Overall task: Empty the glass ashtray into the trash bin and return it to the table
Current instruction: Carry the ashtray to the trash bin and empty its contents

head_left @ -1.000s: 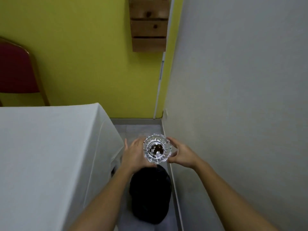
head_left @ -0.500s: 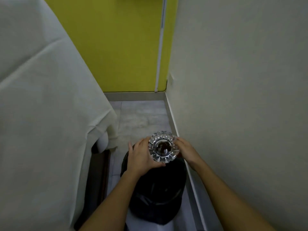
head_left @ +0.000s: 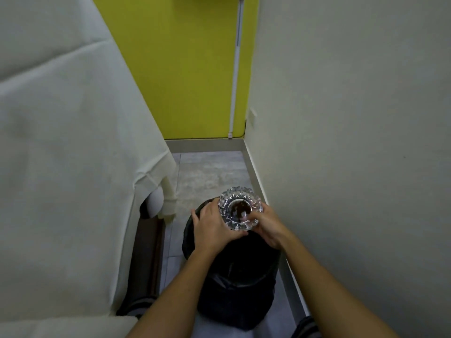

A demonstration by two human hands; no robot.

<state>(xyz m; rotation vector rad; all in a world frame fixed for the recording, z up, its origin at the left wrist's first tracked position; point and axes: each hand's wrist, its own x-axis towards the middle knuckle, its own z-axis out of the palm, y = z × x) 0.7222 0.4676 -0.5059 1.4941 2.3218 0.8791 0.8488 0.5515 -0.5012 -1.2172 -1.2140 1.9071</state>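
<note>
The cut-glass ashtray (head_left: 240,208) is round, with dark ash in its bowl. It hangs upright above the far rim of the black trash bin (head_left: 234,284), which is lined with a black bag and stands on the floor. My left hand (head_left: 212,228) grips the ashtray's left side. My right hand (head_left: 267,226) holds its right and near edge, thumb over the rim. The table (head_left: 63,147), covered in a white cloth, is to the left.
A grey-white wall (head_left: 353,142) runs close along the right. A yellow wall (head_left: 190,69) with a white conduit closes the far end. Tiled floor (head_left: 210,172) shows beyond the bin. A dark wooden table base (head_left: 146,259) stands left of the bin.
The view has tilted down and come closer to the bin. Both hands lowered the ashtray toward the bin's far rim, and my right hand shifted further over its near edge.
</note>
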